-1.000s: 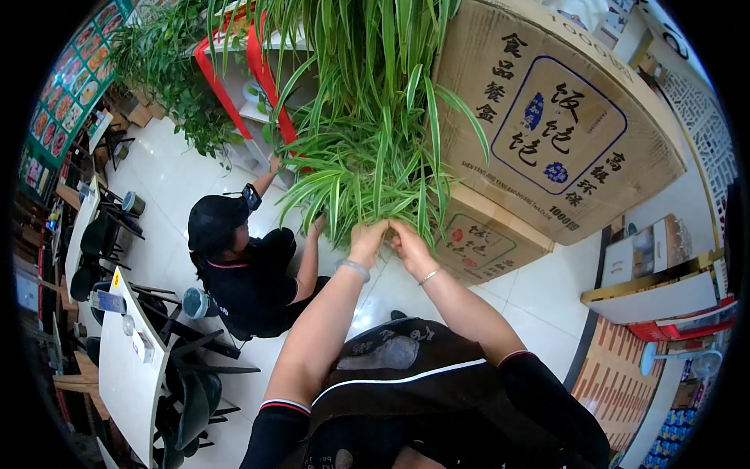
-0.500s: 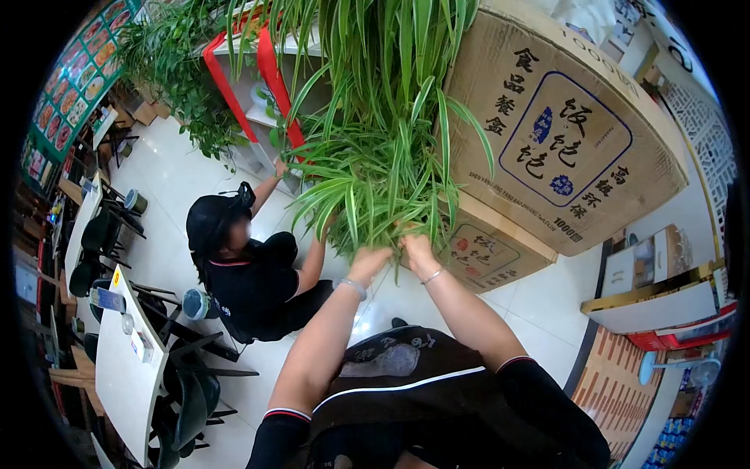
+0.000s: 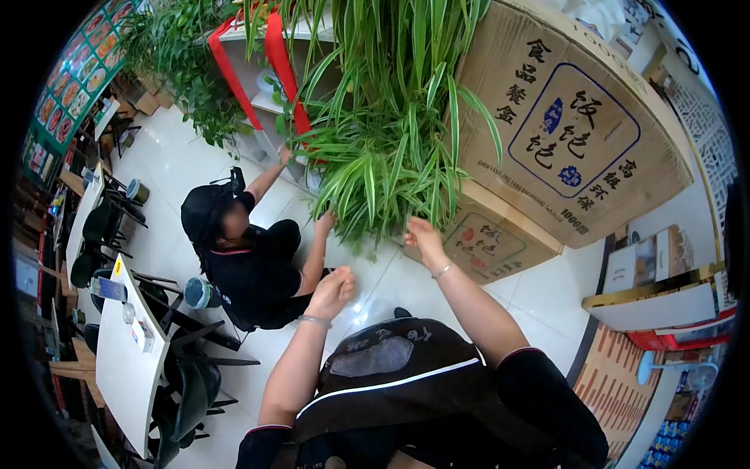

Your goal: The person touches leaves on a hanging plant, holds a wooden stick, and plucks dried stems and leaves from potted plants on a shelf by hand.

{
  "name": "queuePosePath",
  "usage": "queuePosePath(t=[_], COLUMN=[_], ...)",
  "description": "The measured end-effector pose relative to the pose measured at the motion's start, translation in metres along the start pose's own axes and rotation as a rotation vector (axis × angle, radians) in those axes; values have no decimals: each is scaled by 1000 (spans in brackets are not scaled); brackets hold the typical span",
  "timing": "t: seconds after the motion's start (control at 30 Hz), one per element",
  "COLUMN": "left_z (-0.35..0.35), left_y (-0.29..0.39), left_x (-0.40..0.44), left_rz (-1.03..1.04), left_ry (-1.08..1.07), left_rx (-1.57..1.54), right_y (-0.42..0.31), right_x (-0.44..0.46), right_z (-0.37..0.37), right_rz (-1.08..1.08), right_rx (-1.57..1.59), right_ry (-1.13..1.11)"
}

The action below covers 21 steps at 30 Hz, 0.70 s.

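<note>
I judge the step in hand to be working through the low leaf tips of the striped plant (image 3: 383,176) with my fingers. My right grip (image 3: 424,237) is at their lower edge, fingers bunched; I cannot tell whether a leaf is pinched there. My left grip (image 3: 332,291) is curled closed, apart from the leaves over the pale floor (image 3: 379,283), with nothing visible in it. As I judge it, working the leaves with both hands calls for raising the left toward 1 o'clock and opening its fingers, gently, since such thin leaves would likely bend or tear easily.

The plant hangs ahead of me at 12 o'clock: its lower mass lies toward 11 from my right grip and toward 1 from my left. The small carton (image 3: 488,241) sits near my right grip at 3 o'clock, the big carton (image 3: 574,133) at 1 to 2. At 10 o'clock a crouching co-worker (image 3: 254,254) has one hand (image 3: 325,224) near the leaves.
</note>
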State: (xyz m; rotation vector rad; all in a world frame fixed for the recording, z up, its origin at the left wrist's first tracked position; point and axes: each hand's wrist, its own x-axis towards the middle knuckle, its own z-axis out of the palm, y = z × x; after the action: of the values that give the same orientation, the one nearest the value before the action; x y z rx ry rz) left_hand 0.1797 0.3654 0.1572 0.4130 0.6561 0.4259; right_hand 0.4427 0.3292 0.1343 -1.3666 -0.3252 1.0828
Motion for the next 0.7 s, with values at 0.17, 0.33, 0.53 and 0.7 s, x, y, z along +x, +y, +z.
queuePosePath(t=[0.17, 0.33, 0.53, 0.7], left_z=[-11, -18, -22, -19], left_y=[8, 0, -9, -11], left_x=[-51, -84, -98, -116], left_rz=[181, 308, 373, 377], left_ry=[-63, -17, -36, -9], left_rx=[-220, -350, -490, -562], right_y=[28, 53, 57, -5], right_x=[-32, -60, -77, -72], right_z=[-19, -27, -22, 6], right_rz=[178, 258, 177, -520], right_rx=[-57, -11, -33, -361], right_ry=[-108, -112, -79, 104])
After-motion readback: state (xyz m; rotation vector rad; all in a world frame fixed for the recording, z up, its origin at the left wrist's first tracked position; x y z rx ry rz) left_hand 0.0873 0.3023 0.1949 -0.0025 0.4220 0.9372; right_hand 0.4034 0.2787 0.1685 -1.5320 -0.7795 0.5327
